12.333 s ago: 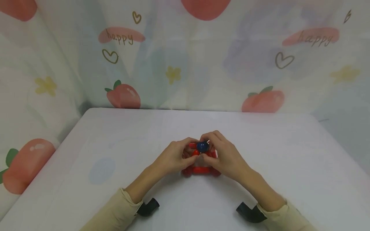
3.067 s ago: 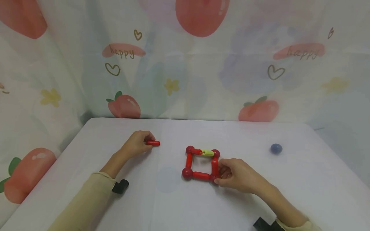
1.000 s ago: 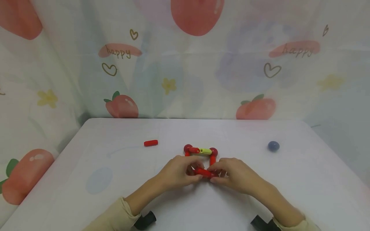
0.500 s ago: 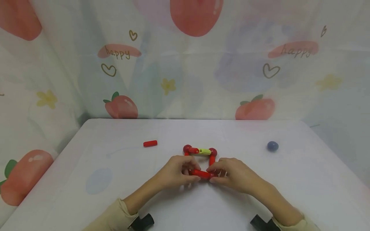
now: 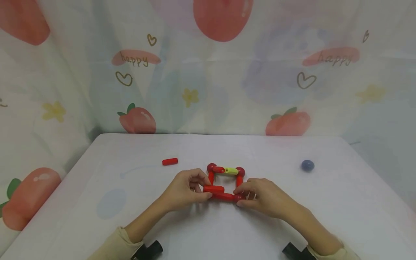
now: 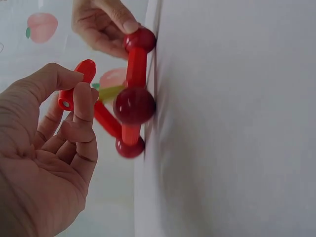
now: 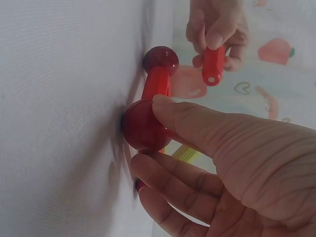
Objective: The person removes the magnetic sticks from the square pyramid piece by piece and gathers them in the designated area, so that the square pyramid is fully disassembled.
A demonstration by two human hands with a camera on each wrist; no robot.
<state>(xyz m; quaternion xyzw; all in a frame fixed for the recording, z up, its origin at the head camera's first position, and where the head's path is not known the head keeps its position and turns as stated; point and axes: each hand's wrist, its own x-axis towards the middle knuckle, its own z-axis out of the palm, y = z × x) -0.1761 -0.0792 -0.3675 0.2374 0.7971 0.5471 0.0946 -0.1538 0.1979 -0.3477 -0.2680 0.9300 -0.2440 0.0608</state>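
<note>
A square of red rods and dark red balls, from a magnetic building set, lies on the table; its near rod [image 5: 223, 196] faces me. My left hand [image 5: 183, 191] pinches another red rod [image 5: 214, 189] between thumb and fingers, raised clear of the square in the left wrist view. My right hand [image 5: 269, 198] holds the near right ball [image 7: 148, 126] between thumb and fingers. From the far corner balls, a short-looking red rod [image 5: 219, 169] and a yellow-green rod [image 5: 232, 170] point toward each other. The near left ball [image 6: 134, 106] is hidden behind my left hand in the head view.
A loose red rod [image 5: 170, 161] lies at the back left of the white table [image 5: 276, 151]. A blue ball [image 5: 307, 165] sits at the back right. Behind the table hangs a printed curtain [image 5: 221, 90]. Black wrist mounts [image 5: 149, 250] show beneath the sleeves.
The left hand has put one red rod down at the back left, come to the square, and now drawn left with another red rod. The right hand stays at the near right corner.
</note>
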